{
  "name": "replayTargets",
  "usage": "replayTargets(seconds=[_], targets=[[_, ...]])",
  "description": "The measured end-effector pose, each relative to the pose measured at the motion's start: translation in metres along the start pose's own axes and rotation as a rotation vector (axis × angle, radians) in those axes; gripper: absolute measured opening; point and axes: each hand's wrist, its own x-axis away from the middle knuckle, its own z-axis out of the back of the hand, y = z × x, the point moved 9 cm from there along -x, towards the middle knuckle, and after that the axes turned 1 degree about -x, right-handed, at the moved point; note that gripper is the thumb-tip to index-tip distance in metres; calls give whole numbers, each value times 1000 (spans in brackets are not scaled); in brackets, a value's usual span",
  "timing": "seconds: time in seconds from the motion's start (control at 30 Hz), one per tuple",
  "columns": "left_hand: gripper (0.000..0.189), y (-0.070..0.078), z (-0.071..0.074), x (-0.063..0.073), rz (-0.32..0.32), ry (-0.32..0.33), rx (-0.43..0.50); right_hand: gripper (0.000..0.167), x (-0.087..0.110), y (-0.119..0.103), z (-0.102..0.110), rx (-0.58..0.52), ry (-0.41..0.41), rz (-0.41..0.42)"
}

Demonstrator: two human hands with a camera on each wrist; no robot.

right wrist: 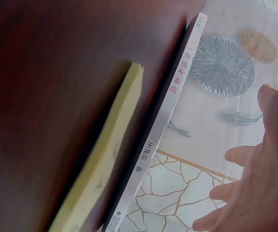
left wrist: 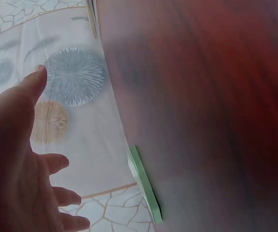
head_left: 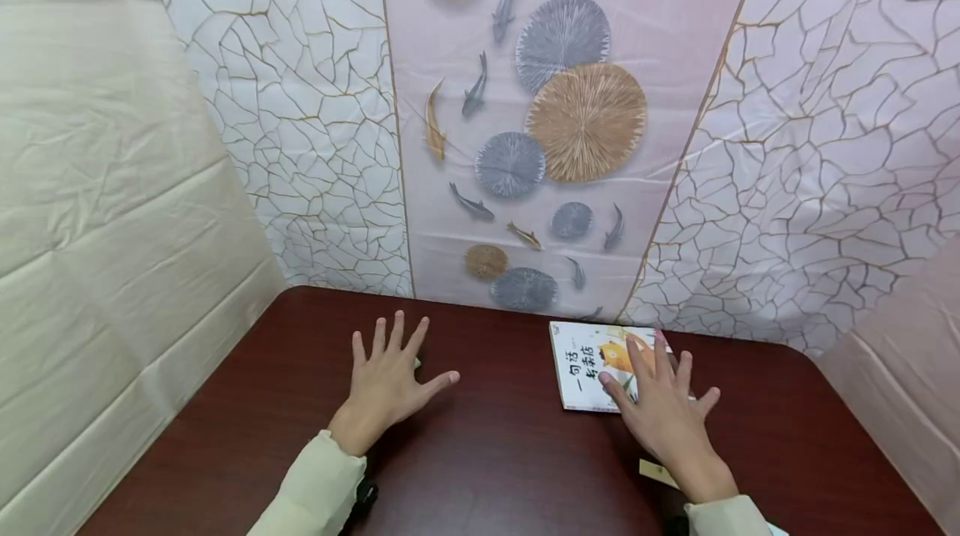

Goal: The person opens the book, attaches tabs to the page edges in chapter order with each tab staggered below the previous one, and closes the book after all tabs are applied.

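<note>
My left hand (head_left: 386,394) is spread with straight fingers over the left part of the table, holding nothing. Largely hidden behind it is a thin, flat green block (left wrist: 146,186), seen edge-on in the left wrist view. My right hand (head_left: 663,415), fingers also spread and holding nothing, overlaps a white paperback book (head_left: 576,369) in the head view. An orange cartoon animal and large Chinese characters show on its cover. In the right wrist view the book's printed spine faces the camera, with a flat yellow block (right wrist: 107,145) lying in front of it.
The dark red-brown wooden table (head_left: 495,469) backs onto a cloth hanging (head_left: 472,227) with printed fish and round leaves. Pale fabric (head_left: 97,269) stands along the left side, more along the right. A small white corner (head_left: 777,529) shows beside the right sleeve.
</note>
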Motion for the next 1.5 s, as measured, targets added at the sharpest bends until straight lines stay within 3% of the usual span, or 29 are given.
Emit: replayTargets(seconds=[0.57,0.77,1.1,1.3,1.5], targets=[[104,12,8,-4,-12,18,2,92,-8,-2,8,-4,14,33],[106,19,5,-6,-18,5,9,95,-11,6,5,-5,-45,15],[106,40,-4,-4,-52,-16,276,91,-18,25,2,-37,-136,12],[97,55,-16,-2,-56,-61,505,87,-25,38,-1,-61,-188,-13],[92,69,-27,-1,-77,-86,602,92,-31,50,-5,-49,-207,-32]])
